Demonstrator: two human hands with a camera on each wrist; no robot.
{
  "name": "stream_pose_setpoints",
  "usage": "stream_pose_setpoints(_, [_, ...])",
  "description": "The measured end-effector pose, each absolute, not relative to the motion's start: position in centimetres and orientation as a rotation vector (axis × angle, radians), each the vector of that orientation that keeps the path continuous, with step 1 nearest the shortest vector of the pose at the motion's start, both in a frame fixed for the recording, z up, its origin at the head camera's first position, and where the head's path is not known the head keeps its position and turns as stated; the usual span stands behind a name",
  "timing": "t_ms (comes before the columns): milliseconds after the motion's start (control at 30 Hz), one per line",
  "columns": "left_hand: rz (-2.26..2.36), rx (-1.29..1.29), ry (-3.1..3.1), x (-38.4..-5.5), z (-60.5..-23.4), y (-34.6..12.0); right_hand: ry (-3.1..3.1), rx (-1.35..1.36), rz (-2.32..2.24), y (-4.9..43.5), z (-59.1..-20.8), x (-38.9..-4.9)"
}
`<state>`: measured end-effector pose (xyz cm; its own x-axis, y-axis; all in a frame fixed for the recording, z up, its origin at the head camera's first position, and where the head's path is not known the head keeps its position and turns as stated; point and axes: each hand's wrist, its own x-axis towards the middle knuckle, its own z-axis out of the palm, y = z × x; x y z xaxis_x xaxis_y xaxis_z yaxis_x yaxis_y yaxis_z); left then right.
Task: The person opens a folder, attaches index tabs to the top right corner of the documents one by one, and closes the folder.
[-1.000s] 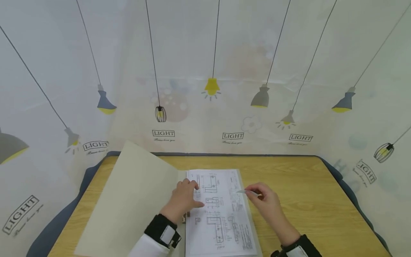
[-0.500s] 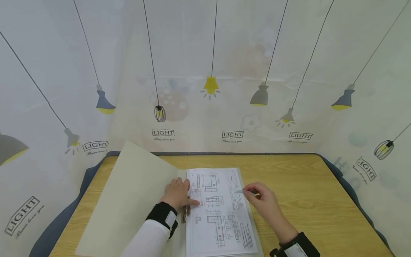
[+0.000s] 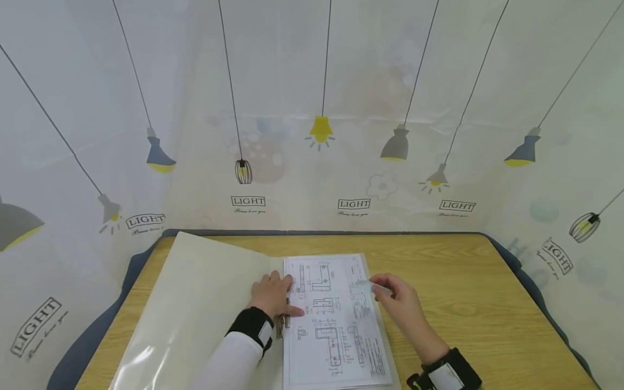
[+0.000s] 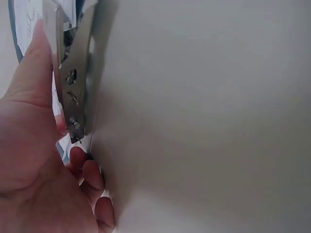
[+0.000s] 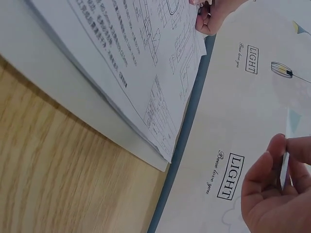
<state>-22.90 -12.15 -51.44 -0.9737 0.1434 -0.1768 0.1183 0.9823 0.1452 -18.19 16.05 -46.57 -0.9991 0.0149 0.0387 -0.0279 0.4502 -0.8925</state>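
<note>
A pale folder [image 3: 205,309] lies spread on the table, its cover swung to the left. On its right side sits a stack of papers [image 3: 336,314] printed with technical drawings. My left hand [image 3: 268,295] rests at the spine beside the metal clip [image 4: 74,87]; the thumb stretches along the clip toward the papers, and the other fingertips touch near the cover's fold. Over the papers' right edge, my right hand [image 3: 402,306] pinches a small, thin, pale-green see-through strip [image 5: 292,124] between thumb and fingers.
The wood-grain table [image 3: 478,303] extends to the right of the folder. A dark blue edge [image 3: 351,234] borders it at the back, against a wall covering [image 3: 292,81] printed with lamps.
My left hand has drawn back left from the papers to the spine beside the clip. The cover has dropped flatter and now shines. My right hand keeps the strip at about the same place.
</note>
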Motion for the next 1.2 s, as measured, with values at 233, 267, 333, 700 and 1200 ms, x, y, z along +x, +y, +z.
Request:
stream_pose_setpoints(233, [0.22,0.207,2.927,-22.7,-50.9,-12.3,-2.656,-0.05,1.603,16.3,-47.3,-20.1])
stream_pose_setpoints(267, [0.213,0.209,2.924,-22.7,-50.8,-12.3,-2.662,-0.05,1.58,16.4,-47.4,-20.5])
stream_pose_setpoints(333, [0.216,0.209,2.923,-22.7,-50.8,-12.3,-2.682,-0.058,1.545,16.5,-47.6,-21.1])
stream_pose_setpoints(700, [0.218,0.201,2.945,-22.7,-51.2,-12.3,-2.848,-0.045,1.509,16.7,-48.6,-25.5])
stream_pose_setpoints(1200, [0.23,0.193,2.938,-23.0,-51.9,-12.4,-3.012,-0.325,1.64,16.4,-50.3,-28.9])
